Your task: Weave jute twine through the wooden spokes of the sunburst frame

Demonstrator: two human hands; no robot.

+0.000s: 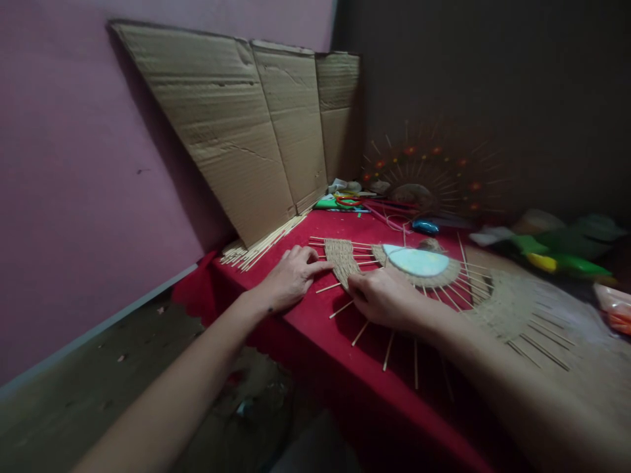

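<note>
A half-round fan of thin sticks [362,334] lies on the red cloth, with a pale blue-green half-disc [417,261] at its centre. A curved band of woven jute twine [340,257] runs across the sticks on the left side. My left hand [290,279] rests beside that band, its index finger stretched out and touching the band's edge. At the lower end of the band, my right hand [379,299] is closed in a pinch on the twine. Its fingertips are partly hidden, and my right forearm covers part of the fan.
Loose sticks [266,244] lie under a leaning cardboard sheet [221,118]. A blue shiny item [425,226] and a twine ball [431,245] sit behind the fan. Another woven piece [510,305] lies to the right. A flower-trimmed stick fan [424,171] stands at the back.
</note>
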